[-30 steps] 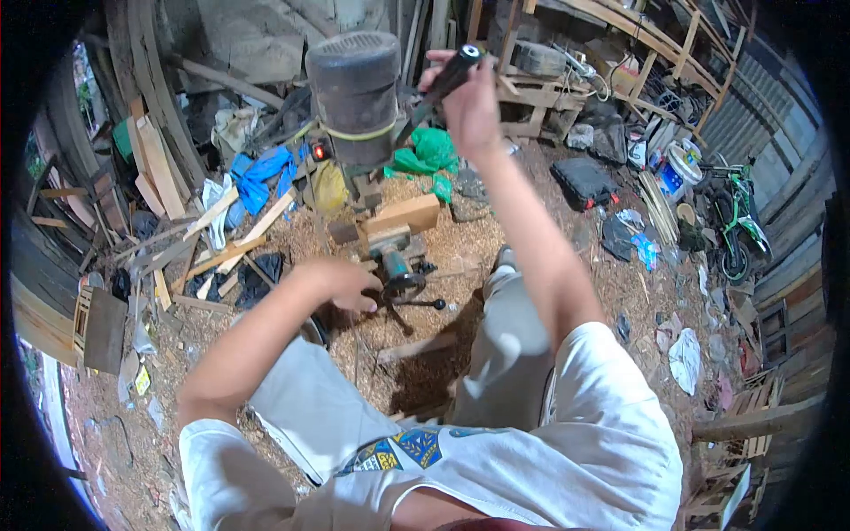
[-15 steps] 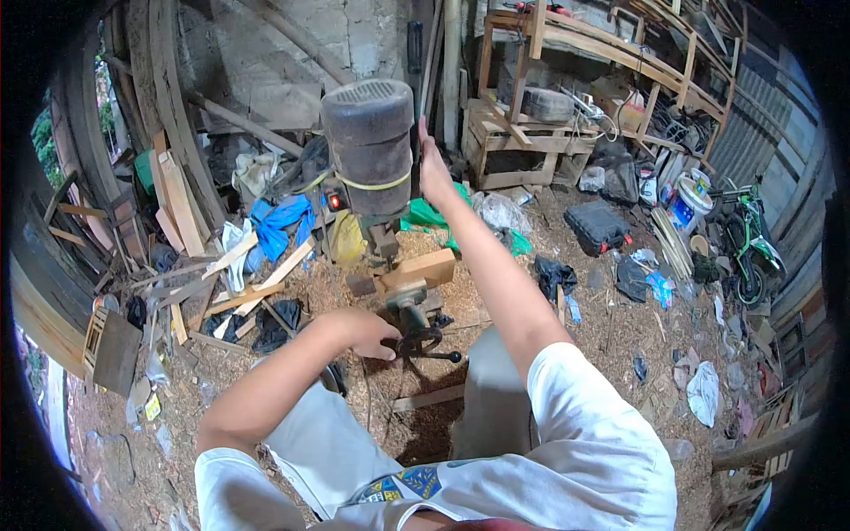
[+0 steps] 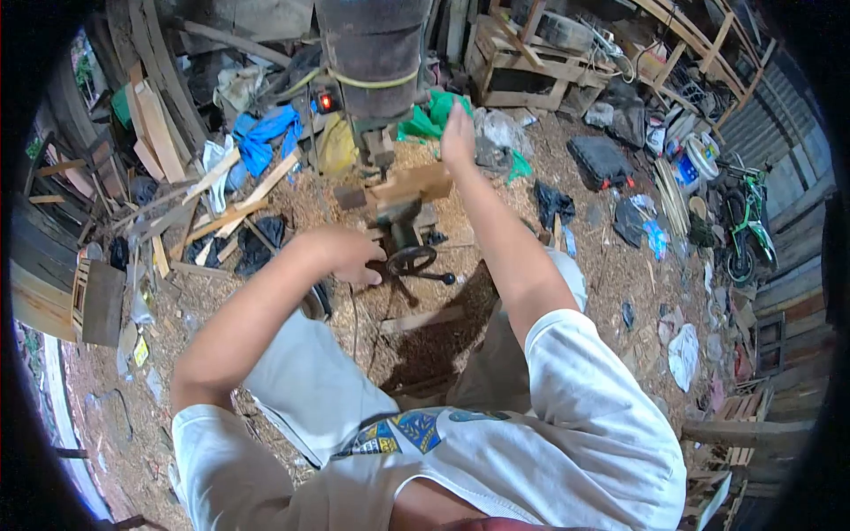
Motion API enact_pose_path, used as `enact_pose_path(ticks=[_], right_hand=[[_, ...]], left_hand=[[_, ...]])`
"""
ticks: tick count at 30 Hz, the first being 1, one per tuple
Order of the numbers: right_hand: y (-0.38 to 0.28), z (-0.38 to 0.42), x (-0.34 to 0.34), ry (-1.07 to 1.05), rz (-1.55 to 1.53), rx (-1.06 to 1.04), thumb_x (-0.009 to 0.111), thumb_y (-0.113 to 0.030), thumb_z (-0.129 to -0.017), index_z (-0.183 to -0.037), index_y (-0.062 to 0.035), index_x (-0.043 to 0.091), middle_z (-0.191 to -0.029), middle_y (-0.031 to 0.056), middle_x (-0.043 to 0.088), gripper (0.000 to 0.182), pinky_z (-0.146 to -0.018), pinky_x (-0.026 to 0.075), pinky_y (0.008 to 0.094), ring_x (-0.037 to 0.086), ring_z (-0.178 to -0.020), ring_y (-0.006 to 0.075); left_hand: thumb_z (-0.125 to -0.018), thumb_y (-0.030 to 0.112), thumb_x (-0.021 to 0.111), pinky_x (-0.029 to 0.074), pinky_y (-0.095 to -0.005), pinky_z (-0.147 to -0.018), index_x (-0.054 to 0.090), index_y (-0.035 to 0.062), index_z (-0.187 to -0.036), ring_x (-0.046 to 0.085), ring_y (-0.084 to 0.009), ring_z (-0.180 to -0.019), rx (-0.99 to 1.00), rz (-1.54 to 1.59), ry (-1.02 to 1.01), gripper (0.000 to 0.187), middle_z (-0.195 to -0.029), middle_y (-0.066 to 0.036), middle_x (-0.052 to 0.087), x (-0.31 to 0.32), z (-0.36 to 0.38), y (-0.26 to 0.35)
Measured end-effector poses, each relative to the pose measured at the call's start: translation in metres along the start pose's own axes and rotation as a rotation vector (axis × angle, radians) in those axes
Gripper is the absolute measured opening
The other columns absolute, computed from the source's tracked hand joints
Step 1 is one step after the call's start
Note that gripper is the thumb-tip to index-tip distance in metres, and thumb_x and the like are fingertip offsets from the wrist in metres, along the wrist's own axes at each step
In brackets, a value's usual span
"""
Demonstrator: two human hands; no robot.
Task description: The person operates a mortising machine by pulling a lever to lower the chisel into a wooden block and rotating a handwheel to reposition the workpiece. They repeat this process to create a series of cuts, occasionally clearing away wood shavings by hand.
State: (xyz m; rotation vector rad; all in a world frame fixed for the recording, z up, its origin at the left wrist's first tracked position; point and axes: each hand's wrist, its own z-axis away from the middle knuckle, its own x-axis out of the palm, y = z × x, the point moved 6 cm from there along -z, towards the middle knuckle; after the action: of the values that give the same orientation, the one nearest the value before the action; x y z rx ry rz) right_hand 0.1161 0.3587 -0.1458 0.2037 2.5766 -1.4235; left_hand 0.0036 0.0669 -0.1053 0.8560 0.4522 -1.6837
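A drilling or mortising machine stands between my knees, its dark motor housing (image 3: 367,44) cut off by the top edge. Beneath the head a wood block (image 3: 409,184) lies across the machine's bed. My left hand (image 3: 350,255) is at the left side of the handwheel (image 3: 413,260), its fingers curled; what lies inside them is hidden. A black-knobbed handle (image 3: 434,276) sticks out to the right of the wheel. At the block's right end, my right hand (image 3: 458,140) is raised and slightly blurred, its fingers mostly turned away from view.
A red switch (image 3: 326,102) glows beside the motor. Wood offcuts (image 3: 239,208) and a blue cloth (image 3: 264,140) are heaped at left. A black case (image 3: 600,161) and a small green bike (image 3: 745,221) stand at right. Wood shavings (image 3: 505,199) cover the ground.
The view has tilted down, so the machine sits higher in the picture. My right hand has come down from beside the motor to near the wood block. My left hand stays by the handwheel.
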Motion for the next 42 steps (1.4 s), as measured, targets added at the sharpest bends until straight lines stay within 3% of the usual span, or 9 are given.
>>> enact_pose_path(ticks=[5,7,9,10,12,16,22,24,42], right_hand=[[0.088,0.142,-0.038,0.056,0.266,0.236,0.032,-0.044,-0.117,-0.12,0.0026,0.07,-0.116,0.0312,0.069,0.06,-0.103,0.044,0.0582,0.061,-0.116,0.0507],[0.121,0.194,-0.051,-0.188,0.334,0.404,0.035,-0.048,-0.117,-0.129,0.0057,0.066,-0.117,0.025,0.073,0.063,-0.1,0.05,0.0484,0.068,-0.11,0.0418],[0.243,0.252,-0.036,-0.133,0.173,0.566,0.032,-0.057,-0.116,-0.129,0.0028,0.068,-0.108,0.0177,0.075,0.071,-0.092,0.053,0.0427,0.072,-0.103,0.0303],[0.232,0.262,-0.042,-0.135,0.176,0.568,0.032,-0.057,-0.116,-0.129,0.0028,0.068,-0.108,0.0177,0.075,0.071,-0.092,0.053,0.0427,0.072,-0.103,0.0303],[0.207,0.291,-0.033,-0.367,-0.157,1.003,0.027,-0.068,-0.113,-0.128,0.0,0.07,-0.105,0.0135,0.075,0.082,-0.09,0.054,0.0397,0.071,-0.105,0.0227],[0.203,0.303,-0.013,-0.273,-0.448,1.186,0.022,-0.08,-0.107,-0.145,-0.0045,0.059,-0.121,0.0174,0.071,0.093,-0.093,0.054,0.0437,0.071,-0.103,0.029],[0.174,0.306,0.003,-0.461,-0.497,1.213,0.017,-0.085,-0.104,-0.146,-0.0116,0.061,-0.122,0.0145,0.074,0.095,-0.089,0.059,0.0489,0.073,-0.104,0.0288],[0.147,0.309,0.007,-0.631,-0.454,1.296,0.014,-0.087,-0.102,-0.149,-0.0063,0.059,-0.139,0.0165,0.07,0.104,-0.103,0.055,0.0487,0.068,-0.119,0.0294],[0.157,0.315,0.008,-0.55,-0.53,1.306,0.005,-0.081,-0.105,-0.138,-0.005,0.068,-0.13,0.0142,0.073,0.104,-0.1,0.059,0.0436,0.069,-0.111,0.0265]], left_hand=[[-0.101,0.053,0.063,0.053,-0.0517,-0.108,0.06,0.0171,-0.154,0.066,-0.042,-0.128,-0.024,-0.033,-0.01,0.064,-0.141,-0.021,0.069,0.012,0.006,-0.008],[-0.101,0.052,0.063,0.053,-0.0517,-0.108,0.059,0.0174,-0.154,0.067,-0.042,-0.128,-0.017,-0.019,0.005,0.064,-0.14,-0.021,0.069,0.01,0.012,-0.005],[-0.101,0.052,0.063,0.053,-0.0517,-0.108,0.059,0.0177,-0.155,0.067,-0.0419,-0.127,-0.009,-0.01,0.017,0.064,-0.14,-0.02,0.07,0.006,0.018,-0.002],[-0.101,0.051,0.063,0.053,-0.0518,-0.107,0.058,0.0182,-0.155,0.067,-0.0419,-0.127,-0.009,-0.005,0.015,0.064,-0.139,-0.02,0.07,0.003,0.021,0.001],[-0.101,0.051,0.063,0.054,-0.0518,-0.107,0.058,0.0187,-0.155,0.067,-0.0419,-0.126,-0.007,0.001,0.012,0.063,-0.139,-0.021,0.07,0.001,0.019,0.001],[-0.101,0.05,0.063,0.054,-0.052,-0.106,0.058,0.0199,-0.155,0.069,-0.0419,-0.123,0.003,-0.013,0.0,0.063,-0.137,-0.021,0.071,0.003,0.016,0.002],[-0.101,0.052,0.063,0.054,-0.0518,-0.107,0.057,0.0185,-0.156,0.068,-0.0423,-0.125,-0.006,0.003,-0.01,0.064,-0.138,-0.021,0.071,0.007,0.019,-0.003],[-0.102,0.054,0.063,0.053,-0.0517,-0.107,0.057,0.0181,-0.156,0.068,-0.0426,-0.125,0.004,0.007,-0.008,0.065,-0.138,-0.021,0.07,0.009,0.019,-0.005],[-0.101,0.055,0.062,0.051,-0.0513,-0.112,0.054,0.0213,-0.159,0.064,-0.0406,-0.134,0.001,-0.047,-0.015,0.068,-0.148,-0.019,0.065,0.0,0.022,0.011]])
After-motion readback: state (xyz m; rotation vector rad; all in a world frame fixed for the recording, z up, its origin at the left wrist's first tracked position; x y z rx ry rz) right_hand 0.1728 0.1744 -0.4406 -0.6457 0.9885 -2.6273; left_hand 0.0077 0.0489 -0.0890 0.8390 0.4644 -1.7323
